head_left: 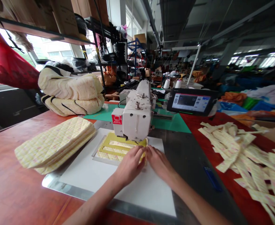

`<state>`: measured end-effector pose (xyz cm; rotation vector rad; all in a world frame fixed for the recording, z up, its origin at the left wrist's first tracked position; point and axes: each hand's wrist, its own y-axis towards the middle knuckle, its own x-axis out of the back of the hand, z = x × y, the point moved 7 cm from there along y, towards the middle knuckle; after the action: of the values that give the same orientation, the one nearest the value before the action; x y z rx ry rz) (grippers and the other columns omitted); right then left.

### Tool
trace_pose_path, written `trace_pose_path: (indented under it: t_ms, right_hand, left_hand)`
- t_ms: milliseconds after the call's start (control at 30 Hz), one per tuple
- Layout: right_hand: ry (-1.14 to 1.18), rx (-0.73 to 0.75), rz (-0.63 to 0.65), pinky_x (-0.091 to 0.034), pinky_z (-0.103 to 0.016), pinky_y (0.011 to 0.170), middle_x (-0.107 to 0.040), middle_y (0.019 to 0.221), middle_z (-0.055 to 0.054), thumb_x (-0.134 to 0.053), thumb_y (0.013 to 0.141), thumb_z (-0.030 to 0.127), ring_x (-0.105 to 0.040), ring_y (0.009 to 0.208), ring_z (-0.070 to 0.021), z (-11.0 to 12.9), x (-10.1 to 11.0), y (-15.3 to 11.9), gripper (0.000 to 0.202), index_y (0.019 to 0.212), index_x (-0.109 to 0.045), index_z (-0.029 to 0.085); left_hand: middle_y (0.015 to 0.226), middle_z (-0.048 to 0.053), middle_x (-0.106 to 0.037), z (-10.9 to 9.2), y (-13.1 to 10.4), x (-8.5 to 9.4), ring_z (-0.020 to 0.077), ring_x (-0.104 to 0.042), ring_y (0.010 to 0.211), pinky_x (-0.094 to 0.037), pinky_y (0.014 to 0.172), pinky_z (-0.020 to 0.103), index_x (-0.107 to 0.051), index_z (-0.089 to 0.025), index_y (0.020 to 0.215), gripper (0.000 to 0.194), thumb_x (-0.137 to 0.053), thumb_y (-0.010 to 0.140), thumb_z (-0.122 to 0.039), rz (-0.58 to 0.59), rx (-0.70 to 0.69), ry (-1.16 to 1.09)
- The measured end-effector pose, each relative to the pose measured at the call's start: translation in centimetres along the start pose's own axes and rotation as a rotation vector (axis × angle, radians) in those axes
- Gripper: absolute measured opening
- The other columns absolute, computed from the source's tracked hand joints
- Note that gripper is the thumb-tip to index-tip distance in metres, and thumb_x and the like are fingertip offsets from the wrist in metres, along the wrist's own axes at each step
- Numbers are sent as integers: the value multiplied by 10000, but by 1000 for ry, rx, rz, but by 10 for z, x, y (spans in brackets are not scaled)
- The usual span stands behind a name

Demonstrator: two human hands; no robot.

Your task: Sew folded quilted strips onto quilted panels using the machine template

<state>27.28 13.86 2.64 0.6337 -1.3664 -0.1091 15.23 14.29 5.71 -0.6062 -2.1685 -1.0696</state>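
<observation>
A yellow slotted template (109, 140) lies under the head of a white sewing machine (137, 115), with quilted pale-yellow fabric (107, 156) showing through its slots and along its near side. My left hand (131, 162) is at the template's right end, its fingers curled and pressed together. Right beside it, my right hand (158, 161) has its fingertips bunched against the same end, almost touching the left. Some pale-yellow material shows under the left fingers. What exactly the fingertips pinch is hidden. A white sheet (100, 179) lies beneath the template.
Quilted pads (55, 143) are stacked to the left, with tied cream bundles (74, 90) behind. Right of the machine are a lit control screen (191, 101), a blue cutter (212, 178) and a heap of fabric strips (247, 159). Thread cones (167, 83) stand behind.
</observation>
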Motion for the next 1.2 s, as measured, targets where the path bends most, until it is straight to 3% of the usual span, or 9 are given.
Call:
trace_pose_path:
  t_ms: [100, 200, 267, 367, 533, 700, 933, 1200]
  right_hand:
    - [384, -60, -131, -583, -358, 797, -680, 1001, -81, -437, 974, 87, -691, 906, -244, 5, 8, 4, 238, 1070, -603, 228]
    - [747, -201, -224, -580, -355, 828, -699, 953, -66, -559, 954, 189, -695, 919, -243, 1, 16, 8, 85, 989, -618, 241]
    - [940, -298, -226, -580, -346, 832, -722, 934, -59, -646, 931, 261, -705, 897, -236, 0, 16, 12, 44, 968, -643, 236]
    - [1137, -370, -188, -582, -319, 823, -742, 938, -53, -713, 906, 374, -716, 896, -221, 5, 13, 18, 169, 968, -683, 220]
    - [1201, -414, -162, -577, -310, 789, -762, 891, -48, -760, 858, 452, -725, 852, -214, 13, 8, 25, 252, 908, -725, 207]
    - [1326, -426, -121, -600, -330, 794, -778, 897, -55, -792, 821, 467, -737, 845, -217, 20, 5, 27, 287, 919, -737, 203]
    - [1426, -456, -157, -596, -319, 811, -754, 873, -27, -797, 804, 433, -718, 842, -196, 20, -1, 29, 242, 883, -719, 217]
    - [1306, -367, -232, -565, -305, 774, -727, 832, -25, -731, 874, 390, -695, 806, -195, 20, -3, 28, 168, 857, -705, 225]
  left_hand:
    - [1229, 94, -645, 9, -1, 7, 227, -653, 1123, -559, 953, 365, -515, -254, 1315, 374, -527, 978, -92, -31, 55, -63]
    - [1102, 72, -677, 15, -6, 19, 207, -671, 1011, -556, 886, 334, -575, -241, 1237, 236, -558, 1010, -177, -100, 103, -91]
    - [1051, 69, -687, 16, -9, 28, 194, -672, 950, -547, 855, 318, -616, -230, 1187, 170, -560, 1026, -237, -156, 120, -122]
    - [978, 59, -699, 17, -13, 42, 176, -664, 885, -533, 814, 291, -662, -211, 1074, 121, -571, 1026, -274, -272, 133, -177]
    - [855, 40, -716, 34, -23, 49, 165, -667, 793, -545, 759, 273, -686, -184, 954, 171, -650, 975, -350, -398, 287, -364]
    - [845, 46, -720, 44, -27, 44, 173, -676, 788, -554, 731, 270, -691, -176, 978, 270, -679, 941, -443, -390, 379, -521]
    - [770, 20, -642, 51, -21, 41, 137, -601, 703, -501, 639, 236, -670, -164, 899, 298, -726, 901, -457, -365, 421, -725]
    - [784, 34, -662, 55, -22, 40, 141, -606, 709, -494, 647, 242, -685, -150, 837, 333, -748, 869, -476, -338, 449, -762]
